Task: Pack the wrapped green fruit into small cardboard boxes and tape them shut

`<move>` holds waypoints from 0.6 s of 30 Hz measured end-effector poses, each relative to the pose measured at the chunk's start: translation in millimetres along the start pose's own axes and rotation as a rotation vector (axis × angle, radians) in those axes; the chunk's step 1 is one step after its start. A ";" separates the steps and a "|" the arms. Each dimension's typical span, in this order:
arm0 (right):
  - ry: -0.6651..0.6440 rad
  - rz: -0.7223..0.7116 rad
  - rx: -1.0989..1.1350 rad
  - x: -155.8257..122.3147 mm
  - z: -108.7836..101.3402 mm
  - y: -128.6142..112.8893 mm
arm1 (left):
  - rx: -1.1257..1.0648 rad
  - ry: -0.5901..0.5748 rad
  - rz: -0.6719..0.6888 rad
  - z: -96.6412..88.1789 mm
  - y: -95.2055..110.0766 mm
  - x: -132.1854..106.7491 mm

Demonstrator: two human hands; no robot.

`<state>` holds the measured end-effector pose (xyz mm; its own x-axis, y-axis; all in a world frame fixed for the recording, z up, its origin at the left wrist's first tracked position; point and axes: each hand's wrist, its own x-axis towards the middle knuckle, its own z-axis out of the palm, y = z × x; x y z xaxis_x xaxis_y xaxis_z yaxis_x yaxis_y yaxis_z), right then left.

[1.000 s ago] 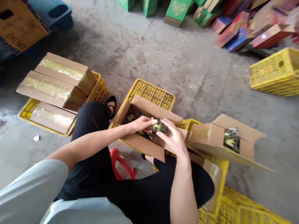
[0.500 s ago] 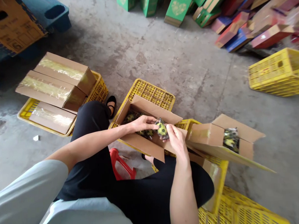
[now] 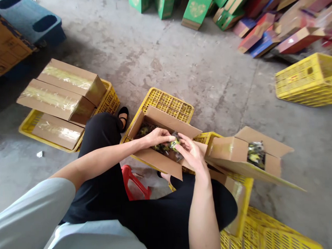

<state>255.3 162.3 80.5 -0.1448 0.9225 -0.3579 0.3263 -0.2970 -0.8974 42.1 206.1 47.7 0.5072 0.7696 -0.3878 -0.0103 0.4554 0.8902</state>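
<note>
Over an open cardboard box (image 3: pixel 163 161), both hands meet at a small clear plastic packet (image 3: pixel 175 144) with something yellow-green and black in it. My left hand (image 3: pixel 157 136) pinches the packet from the left, thumb stretched across its top. From the right, my right hand (image 3: pixel 192 150) grips it with thumb and fingers, covering part of it. Several similar dark and yellow packets (image 3: pixel 146 130) lie inside the box beneath. The box rests on an upturned yellow plastic crate (image 3: pixel 169 104). What exactly the packet contains is too blurred to tell.
To the right stands another open box (image 3: pixel 226 147) with packets inside. Taped boxes (image 3: pixel 57 93) fill a yellow crate at the left. A red stool (image 3: pixel 134 183) is under me. A yellow crate (image 3: pixel 303 81) and green boxes (image 3: pixel 198 9) stand farther off.
The packet has turned and tilted in my hands, with less of its yellow face showing. My right hand's fingers have shifted over its far side. At the upper left, the blue container has moved left.
</note>
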 end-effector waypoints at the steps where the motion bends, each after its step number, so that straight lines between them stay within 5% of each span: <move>1: -0.008 0.003 0.021 -0.5 0.0 -0.8 | -0.015 0.001 -0.002 0.5 0.3 -0.5; 9: 0.046 0.097 0.217 -5.8 -1.3 -8.0 | -0.342 -0.002 -0.192 -0.9 1.8 -0.3; 18: 0.043 0.160 0.361 -3.8 0.0 -6.7 | -0.469 -0.242 -0.289 7.1 -5.6 -6.9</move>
<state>253.7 160.8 87.9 -0.0770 0.8648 -0.4961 -0.0086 -0.4982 -0.8670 44.8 194.9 47.0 0.7273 0.4866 -0.4840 -0.1942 0.8223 0.5349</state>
